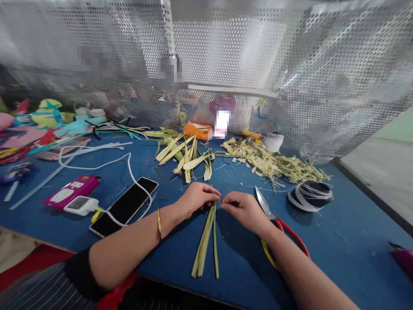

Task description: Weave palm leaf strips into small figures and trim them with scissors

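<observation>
Several strips, gathered at the top

At the lower centre of the frame, slim green strips [203, 245] lie fanned toward the near edge, one standing a little apart on the right. The left hand [198, 199] pinches their upper ends. The right hand [241, 210] is just beside, thumb and finger drawn together near the same spot; whether they grip anything, I cannot tell.

Right of centre, scissors [265, 204] lie with blades up-frame, their red and yellow handles partly behind the right forearm. Farther right sits a black spool [309, 196] wound with white cord.

Above the hands, husks [187, 155] spread across the middle, with a heap of shreds [274, 163] to their right and an orange packet [197, 130] behind. At centre left, a white cable [129, 163] crosses a dark phone [127, 204], near a magenta device [71, 191]. All rest on the blue desk [348, 245]; perforated mesh [222, 47] fills the top.
</observation>
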Demonstrator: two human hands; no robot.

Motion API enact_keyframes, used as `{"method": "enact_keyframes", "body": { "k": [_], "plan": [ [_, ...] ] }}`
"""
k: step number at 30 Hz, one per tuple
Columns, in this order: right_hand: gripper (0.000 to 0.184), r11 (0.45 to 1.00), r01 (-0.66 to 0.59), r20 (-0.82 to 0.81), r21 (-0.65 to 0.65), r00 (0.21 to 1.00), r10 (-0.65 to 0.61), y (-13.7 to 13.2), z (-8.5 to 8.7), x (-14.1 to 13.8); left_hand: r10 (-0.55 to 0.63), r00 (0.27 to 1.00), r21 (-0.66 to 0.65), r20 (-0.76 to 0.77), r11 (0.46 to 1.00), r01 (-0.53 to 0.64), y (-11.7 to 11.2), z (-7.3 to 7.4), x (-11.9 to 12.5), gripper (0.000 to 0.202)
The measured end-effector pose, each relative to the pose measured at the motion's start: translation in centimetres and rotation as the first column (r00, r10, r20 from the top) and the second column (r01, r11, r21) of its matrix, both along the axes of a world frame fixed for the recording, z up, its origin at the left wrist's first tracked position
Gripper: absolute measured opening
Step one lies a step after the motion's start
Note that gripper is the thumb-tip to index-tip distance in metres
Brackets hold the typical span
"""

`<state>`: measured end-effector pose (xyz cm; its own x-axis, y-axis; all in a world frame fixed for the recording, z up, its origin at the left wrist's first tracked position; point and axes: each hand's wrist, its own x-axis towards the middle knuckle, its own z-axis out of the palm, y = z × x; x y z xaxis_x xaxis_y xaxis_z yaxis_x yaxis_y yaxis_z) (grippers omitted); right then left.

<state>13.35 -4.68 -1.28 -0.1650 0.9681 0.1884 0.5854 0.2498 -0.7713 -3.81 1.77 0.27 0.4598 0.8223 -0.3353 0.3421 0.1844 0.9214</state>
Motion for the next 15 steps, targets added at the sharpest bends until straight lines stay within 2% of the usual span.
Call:
{"method": "enact_keyframes", "body": {
  "k": [2,3,5,7,9,10,13,15],
  "plan": [
    [0.016,0.998,-0.060,-0.019,-0.024,0.998,0.059,0.0,0.0,-0.1,-0.024,1.000,0.004,0.007,1.000,0.024,0.1,0.0,-0.1,0.015],
    [0.017,0.998,-0.050,-0.034,-0.029,0.998,0.049,0.0,-0.1,-0.1,-0.034,0.999,0.006,0.007,0.999,0.034,0.2,0.0,-0.1,0.014],
    [0.016,0.998,0.048,-0.137,-0.048,0.989,-0.054,0.1,-0.2,-0.3,-0.046,0.999,0.020,0.018,0.999,0.046,0.3,-0.1,-0.1,0.012],
    [0.017,0.985,0.143,-0.316,-0.092,0.934,-0.165,0.4,-0.5,-0.5,-0.064,0.997,0.053,0.048,0.997,0.061,0.4,-0.3,0.0,0.010],
    [0.027,0.982,0.132,-0.449,-0.135,0.875,-0.180,0.6,-0.9,-0.7,-0.108,0.991,0.116,0.074,0.988,0.099,0.7,-0.4,0.0,0.007],
    [0.029,0.985,0.098,-0.468,-0.141,0.870,-0.153,0.6,-1.1,-0.8,-0.142,0.987,0.155,0.074,0.979,0.130,0.8,-0.4,0.0,0.006],
    [0.027,0.991,0.047,-0.364,-0.125,0.927,-0.090,0.6,-1.4,-1.0,-0.228,0.974,0.297,-0.002,0.930,0.218,0.8,-0.2,-0.1,0.007],
    [0.028,0.993,0.052,-0.261,-0.108,0.962,-0.079,0.5,-1.4,-1.0,-0.233,0.967,0.424,-0.102,0.869,0.254,0.7,0.0,-0.2,0.011]
  ]
}}
